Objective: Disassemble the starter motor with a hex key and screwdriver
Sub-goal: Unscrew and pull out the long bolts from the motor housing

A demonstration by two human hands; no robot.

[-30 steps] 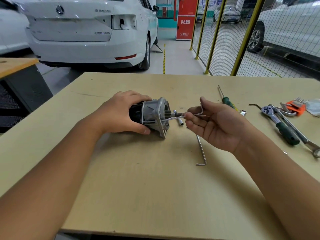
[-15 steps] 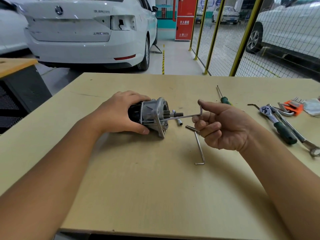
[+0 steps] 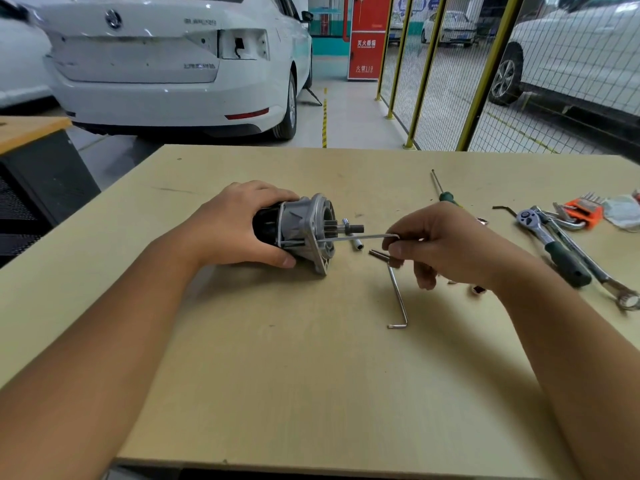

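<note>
The left hand (image 3: 239, 230) is wrapped over the black rear body of the starter motor (image 3: 294, 230), a black cylinder with a grey cast-metal flanged nose, thumb underneath, pressing it on its side against the pale wooden tabletop (image 3: 277, 375). The right hand (image 3: 446, 244) pinches the bent end of a thin silver L-shaped hex key (image 3: 356, 237) between thumb and curled fingers; the key's long shaft runs level to the motor's flange and its tip meets the flange face. Whether the tip is seated in a screw cannot be told.

Just beside the motor's toothed pinion, on its far right, lies a small silver socket piece (image 3: 355, 241). A second, longer silver L-shaped key (image 3: 398, 296) lies on the tabletop to the motor's near right, below the right hand. A green-handled screwdriver (image 3: 445, 192) lies to the motor's far right, partly hidden by the right hand. Well to the right of the motor lie a green-gripped ratchet wrench (image 3: 550, 244), a silver ring spanner (image 3: 599, 275) and an orange holder of hex keys (image 3: 585, 211). Beyond the table stands a white car (image 3: 173, 64).
</note>
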